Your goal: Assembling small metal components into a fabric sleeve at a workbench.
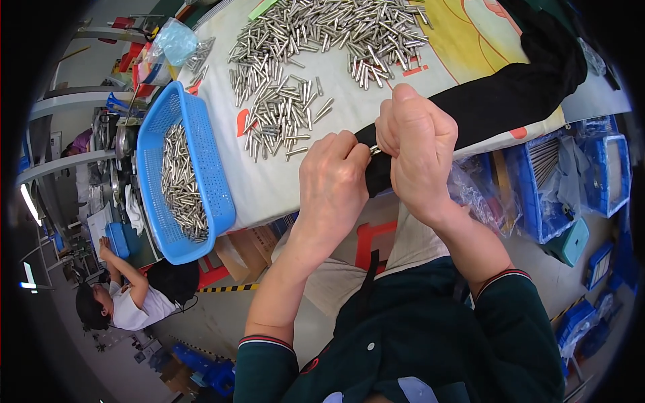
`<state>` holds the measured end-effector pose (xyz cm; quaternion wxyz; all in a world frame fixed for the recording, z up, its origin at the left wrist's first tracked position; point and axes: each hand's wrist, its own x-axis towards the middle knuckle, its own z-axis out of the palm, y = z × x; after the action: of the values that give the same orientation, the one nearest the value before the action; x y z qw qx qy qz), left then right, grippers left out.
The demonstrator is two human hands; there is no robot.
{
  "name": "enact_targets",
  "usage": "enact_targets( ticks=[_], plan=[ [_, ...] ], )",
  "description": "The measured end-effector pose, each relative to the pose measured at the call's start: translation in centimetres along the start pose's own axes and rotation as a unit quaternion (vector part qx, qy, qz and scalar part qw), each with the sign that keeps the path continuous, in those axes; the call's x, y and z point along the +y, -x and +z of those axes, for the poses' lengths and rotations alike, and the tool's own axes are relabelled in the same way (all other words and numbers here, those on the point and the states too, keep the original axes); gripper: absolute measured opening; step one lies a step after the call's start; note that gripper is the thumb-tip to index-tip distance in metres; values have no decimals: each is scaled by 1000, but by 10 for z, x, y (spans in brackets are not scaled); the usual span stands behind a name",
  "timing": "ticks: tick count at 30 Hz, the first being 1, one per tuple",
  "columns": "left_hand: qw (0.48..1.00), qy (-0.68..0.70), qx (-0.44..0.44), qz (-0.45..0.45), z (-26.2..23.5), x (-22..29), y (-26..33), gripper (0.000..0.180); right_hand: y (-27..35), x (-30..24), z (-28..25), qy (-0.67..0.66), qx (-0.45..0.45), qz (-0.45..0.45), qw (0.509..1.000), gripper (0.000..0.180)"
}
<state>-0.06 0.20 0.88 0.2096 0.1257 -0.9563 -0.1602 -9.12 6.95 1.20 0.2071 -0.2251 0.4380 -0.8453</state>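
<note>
Over the table's near edge, my left hand and my right hand are closed close together. A short silver metal pin bridges the small gap between their fingers; most of it is hidden, and both hands grip it. My right fist has its thumb uppermost. Under and behind the hands runs a long strip of black cloth. Beyond them, many similar metal pins lie loose on the white cloth-covered table, in a spread and a larger heap at the far side.
A blue perforated basket, partly filled with metal pins, stands at the table's left edge. Blue crates with plastic bags and rods sit at the right. Another person works at a bench to the left. A red stool shows below the table.
</note>
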Motion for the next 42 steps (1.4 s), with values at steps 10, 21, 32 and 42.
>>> enact_targets(
  ticks=[10,21,32,42],
  plan=[
    [1000,6,20,-11,0,1,3,9,-3,-1,-15,-100,12,24,995,42],
    [1000,11,12,-12,1,0,4,9,-9,-1,-32,-167,66,95,979,43],
    [1000,-22,22,6,-1,-1,3,11,-16,-2,-35,-204,104,154,961,41],
    [995,-91,-34,24,-1,-5,-11,12,-14,0,-40,-213,94,152,961,43]
  ],
)
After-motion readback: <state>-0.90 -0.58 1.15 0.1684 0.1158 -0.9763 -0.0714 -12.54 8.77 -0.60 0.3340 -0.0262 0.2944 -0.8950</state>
